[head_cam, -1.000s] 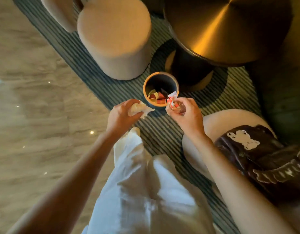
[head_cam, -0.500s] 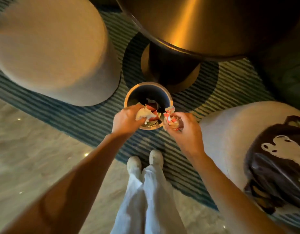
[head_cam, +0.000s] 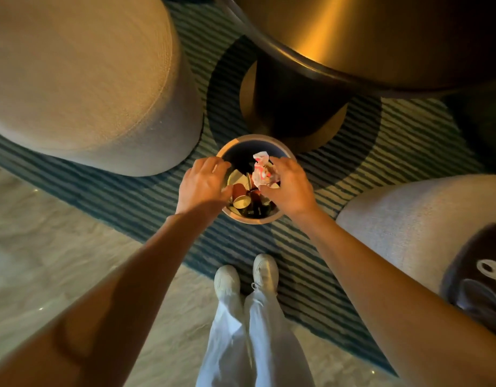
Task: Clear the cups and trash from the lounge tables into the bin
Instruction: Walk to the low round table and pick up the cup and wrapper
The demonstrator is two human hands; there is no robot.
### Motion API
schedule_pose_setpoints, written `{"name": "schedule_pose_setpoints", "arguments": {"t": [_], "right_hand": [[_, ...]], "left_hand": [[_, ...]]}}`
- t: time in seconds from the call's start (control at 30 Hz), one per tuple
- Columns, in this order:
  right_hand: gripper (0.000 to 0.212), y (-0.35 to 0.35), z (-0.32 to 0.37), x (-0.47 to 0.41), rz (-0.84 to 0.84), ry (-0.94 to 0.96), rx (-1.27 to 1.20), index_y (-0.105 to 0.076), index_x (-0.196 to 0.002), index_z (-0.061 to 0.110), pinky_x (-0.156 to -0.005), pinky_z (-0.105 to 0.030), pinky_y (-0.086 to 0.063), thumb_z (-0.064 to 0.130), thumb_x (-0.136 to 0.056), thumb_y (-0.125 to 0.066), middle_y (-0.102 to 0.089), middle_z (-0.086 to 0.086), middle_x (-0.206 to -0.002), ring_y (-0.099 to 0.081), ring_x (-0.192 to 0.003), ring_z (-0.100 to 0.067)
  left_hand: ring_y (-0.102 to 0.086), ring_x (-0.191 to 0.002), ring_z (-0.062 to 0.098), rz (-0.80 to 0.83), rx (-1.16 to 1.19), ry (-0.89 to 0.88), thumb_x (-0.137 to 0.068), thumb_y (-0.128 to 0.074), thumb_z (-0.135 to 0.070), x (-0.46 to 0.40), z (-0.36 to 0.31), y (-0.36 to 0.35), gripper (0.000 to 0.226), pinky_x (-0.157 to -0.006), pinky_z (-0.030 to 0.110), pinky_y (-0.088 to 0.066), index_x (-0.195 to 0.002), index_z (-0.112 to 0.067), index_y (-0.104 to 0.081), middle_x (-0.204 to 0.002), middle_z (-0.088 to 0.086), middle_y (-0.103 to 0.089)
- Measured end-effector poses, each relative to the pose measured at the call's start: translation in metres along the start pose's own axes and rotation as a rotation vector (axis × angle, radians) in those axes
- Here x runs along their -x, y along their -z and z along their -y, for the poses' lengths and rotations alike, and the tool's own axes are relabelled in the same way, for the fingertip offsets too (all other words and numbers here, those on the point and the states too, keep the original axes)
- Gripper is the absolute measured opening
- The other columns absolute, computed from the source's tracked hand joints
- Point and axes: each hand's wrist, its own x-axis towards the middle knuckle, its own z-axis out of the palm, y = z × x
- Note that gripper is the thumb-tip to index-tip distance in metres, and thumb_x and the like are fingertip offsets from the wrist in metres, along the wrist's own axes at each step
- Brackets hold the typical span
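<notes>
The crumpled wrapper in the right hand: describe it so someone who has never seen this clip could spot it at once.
Find the round gold table; just in front of its pedestal a small round bin stands on the striped rug. Over the bin's far side, the right hand pinches a crumpled wrapper. It is white with red print and sits above the rim, unlike the red paper cups lying down inside.
</notes>
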Motion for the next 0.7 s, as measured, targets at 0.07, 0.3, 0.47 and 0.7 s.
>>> {"name": "schedule_pose_setpoints", "arguments": {"t": [0.07,0.3,0.47,0.7], "right_hand": [[0.066,0.004,0.006,0.002,0.05,-0.005,0.03,-0.04,-0.143,0.017,-0.109,-0.039,-0.035,0.031,-0.085,-0.069,-0.041,-0.008,-0.146,-0.032,-0.139,-0.025],[0.057,0.067,0.033,0.076,-0.037,0.004,0.107,-0.04,-0.144,0.013,-0.116,-0.042,-0.024,0.043,-0.096,-0.048,-0.032,-0.01,-0.154,-0.017,-0.147,-0.025],[0.047,0.098,0.045,0.177,-0.173,-0.039,0.1,-0.054,-0.132,0.007,-0.107,-0.048,-0.038,0.038,-0.097,-0.05,-0.051,-0.016,-0.138,-0.039,-0.135,-0.033],[0.044,0.106,0.043,0.333,-0.433,-0.289,-0.07,-0.062,-0.119,0.003,-0.092,-0.043,-0.05,0.036,-0.096,-0.044,-0.064,-0.016,-0.117,-0.058,-0.111,-0.032]], "left_hand": [[-0.041,-0.125,0.023,-0.008,-0.028,0.001,-0.091,-0.055,-0.031,0.007,0.0,0.007,0.044,-0.103,0.04,-0.035,-0.132,-0.016,-0.049,-0.133,0.005,-0.05],[-0.05,-0.115,0.033,-0.074,-0.096,-0.085,-0.088,-0.042,-0.045,0.058,-0.037,0.064,0.052,-0.096,0.047,-0.038,-0.123,-0.01,-0.057,-0.121,0.013,-0.059],[-0.05,-0.115,0.035,-0.027,-0.134,-0.179,-0.087,-0.057,-0.039,0.123,-0.067,0.094,0.045,-0.097,0.047,-0.037,-0.121,-0.009,-0.058,-0.123,0.015,-0.058],[-0.049,-0.117,0.035,0.052,-0.213,-0.425,-0.088,-0.057,-0.034,0.209,-0.109,0.124,0.045,-0.1,0.047,-0.035,-0.127,-0.012,-0.053,-0.124,0.014,-0.057]]}}
